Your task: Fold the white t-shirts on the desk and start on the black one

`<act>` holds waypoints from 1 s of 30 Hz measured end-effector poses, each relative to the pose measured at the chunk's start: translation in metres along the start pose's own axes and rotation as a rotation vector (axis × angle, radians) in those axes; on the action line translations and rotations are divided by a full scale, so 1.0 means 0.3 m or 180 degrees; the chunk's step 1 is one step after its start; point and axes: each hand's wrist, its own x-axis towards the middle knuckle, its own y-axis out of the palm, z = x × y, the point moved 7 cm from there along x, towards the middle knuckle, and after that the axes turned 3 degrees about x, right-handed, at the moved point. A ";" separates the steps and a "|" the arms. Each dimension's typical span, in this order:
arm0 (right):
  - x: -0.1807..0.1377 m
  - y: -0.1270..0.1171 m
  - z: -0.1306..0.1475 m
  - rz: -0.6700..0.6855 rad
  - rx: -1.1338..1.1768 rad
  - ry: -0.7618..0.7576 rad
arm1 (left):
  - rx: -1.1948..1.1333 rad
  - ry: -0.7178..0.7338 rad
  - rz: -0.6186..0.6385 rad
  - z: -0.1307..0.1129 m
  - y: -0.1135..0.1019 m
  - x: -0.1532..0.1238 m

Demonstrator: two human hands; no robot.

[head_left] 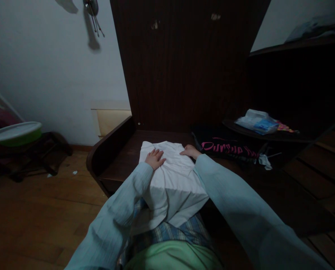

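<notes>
A white cloth [177, 183], creased on top, lies over the dark wooden surface, and its near part hangs down over the front edge toward my lap. Flat on its upper left part rests my left hand [155, 159], fingers spread. At the cloth's far right edge, my right hand [191, 151] has its thumb and fingers closed on the fabric; some of those fingers are hidden. Whether the cloth is a garment I cannot tell.
A black cloth with pink lettering [229, 147] lies to the right. Beyond it, a shelf holds a clear and blue plastic package [259, 122]. A raised wooden side [111, 137] bounds the surface at left. A green basin [21, 137] sits on a stool further left.
</notes>
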 end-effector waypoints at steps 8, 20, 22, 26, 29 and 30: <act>0.005 -0.043 0.123 -0.0422 -0.0115 -0.0271 | -0.1126 0.1028 -0.0472 -0.034 -0.022 -0.003; -0.063 0.094 0.349 0.0012 -0.0461 -0.0815 | -0.2652 0.0614 -0.0329 0.008 0.014 0.027; -0.073 0.136 0.364 0.0206 -0.0176 -0.0911 | -0.3272 0.0152 -0.0563 0.053 0.017 0.034; -0.091 0.196 0.357 0.1110 0.1298 -0.1100 | -0.3359 -0.0274 -0.0757 0.085 0.006 0.024; -0.129 0.151 0.311 0.1269 0.1718 -0.1504 | -0.2873 -0.0042 -0.0634 0.055 -0.013 0.015; -0.149 0.121 0.283 0.1158 0.1689 -0.1625 | -0.2753 0.0034 -0.0576 0.045 -0.015 0.014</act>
